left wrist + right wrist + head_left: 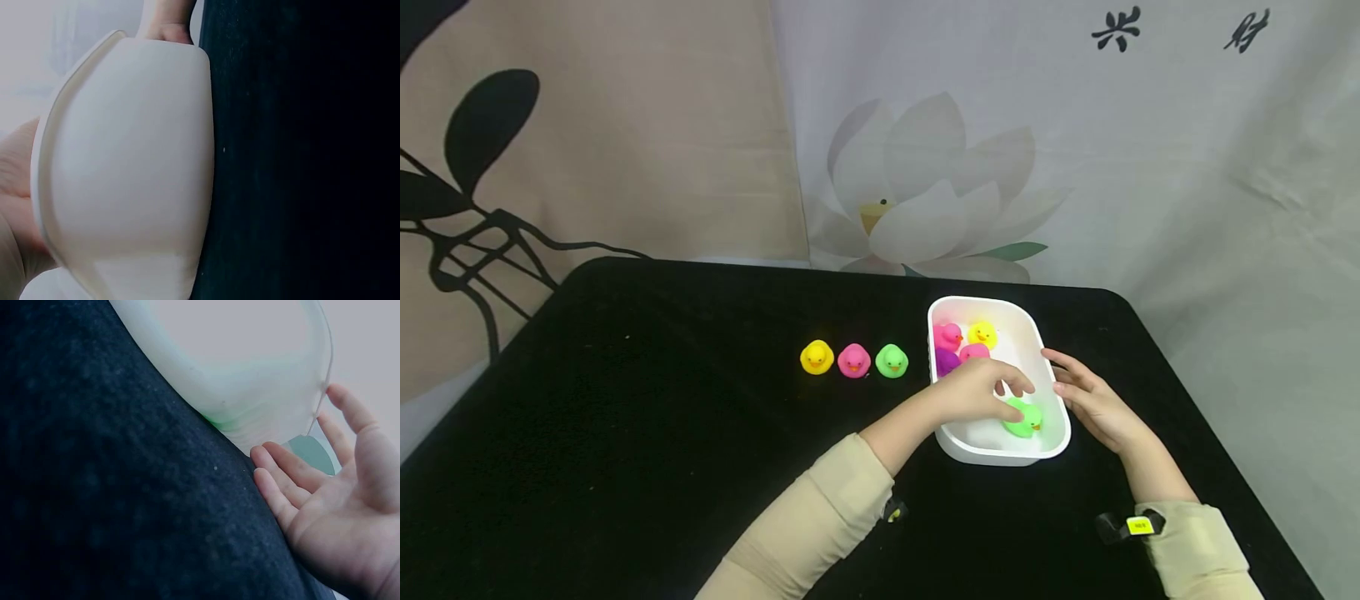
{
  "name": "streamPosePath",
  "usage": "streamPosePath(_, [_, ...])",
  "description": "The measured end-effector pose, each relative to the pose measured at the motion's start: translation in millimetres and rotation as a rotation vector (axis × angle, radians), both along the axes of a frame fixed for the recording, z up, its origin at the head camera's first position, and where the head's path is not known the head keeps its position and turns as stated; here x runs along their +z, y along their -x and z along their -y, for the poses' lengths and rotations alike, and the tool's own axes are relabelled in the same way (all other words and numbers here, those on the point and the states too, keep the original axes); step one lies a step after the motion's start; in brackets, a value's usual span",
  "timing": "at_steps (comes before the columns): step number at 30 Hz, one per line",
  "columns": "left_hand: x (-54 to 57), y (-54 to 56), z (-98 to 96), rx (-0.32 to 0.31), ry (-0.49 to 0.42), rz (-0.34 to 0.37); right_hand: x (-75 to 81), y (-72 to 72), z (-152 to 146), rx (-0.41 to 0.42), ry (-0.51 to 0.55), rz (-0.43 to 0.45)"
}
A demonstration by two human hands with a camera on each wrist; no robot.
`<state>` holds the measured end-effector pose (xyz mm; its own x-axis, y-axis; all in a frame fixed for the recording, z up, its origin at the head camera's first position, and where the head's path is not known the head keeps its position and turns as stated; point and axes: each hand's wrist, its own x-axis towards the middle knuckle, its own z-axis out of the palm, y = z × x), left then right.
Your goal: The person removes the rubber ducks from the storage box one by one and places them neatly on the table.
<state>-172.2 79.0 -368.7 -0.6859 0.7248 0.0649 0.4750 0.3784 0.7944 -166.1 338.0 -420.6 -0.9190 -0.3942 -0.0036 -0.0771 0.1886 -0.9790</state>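
A white plastic bin [1000, 457] stands on the black cloth, holding several small rubber ducks. My left hand [973, 392] reaches over its near left rim, fingers spread apart from the thumb. Below the thumb lies a green duck [1027, 421] inside the bin, partly covered by that hand. In the left wrist view the bin's outer wall [131, 150] hides most of the left hand [19, 187]. My right hand [1097, 404] rests against the bin's right side, with fingertips at the rim and lower wall; the right wrist view shows these fingers [290, 472] loosely extended.
A yellow duck [817, 357], a pink duck [854, 361] and a green duck [892, 361] form a row left of the bin. Inside its far end sit a yellow duck [982, 334], a purple duck [947, 361] and pink ones [948, 336]. A printed curtain [1075, 167] hangs behind.
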Motion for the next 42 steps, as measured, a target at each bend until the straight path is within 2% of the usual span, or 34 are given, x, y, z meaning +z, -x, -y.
streamPosePath(13, [-1.5, 2.6, -18.7, 0.081, 0.070, 0.144, -0.1, 3.7, 1.9, 0.018, 0.030, 0.010])
streamPosePath(24, [-5.4, 5.1, -24.6, 0.061, 0.133, 0.195, 2.1, 3.5, 3.8, 0.020, 0.021, 0.001])
streamPosePath(32, [-10.2, 7.7, -26.3, 0.055, 0.129, 0.203, -0.8, 4.2, 0.5, 0.022, 0.040, 0.011])
streamPosePath(42, [-12.1, 5.2, -34.2, 0.064, 0.191, 0.117, -2.2, 1.1, -1.5, 0.011, 0.018, 0.006])
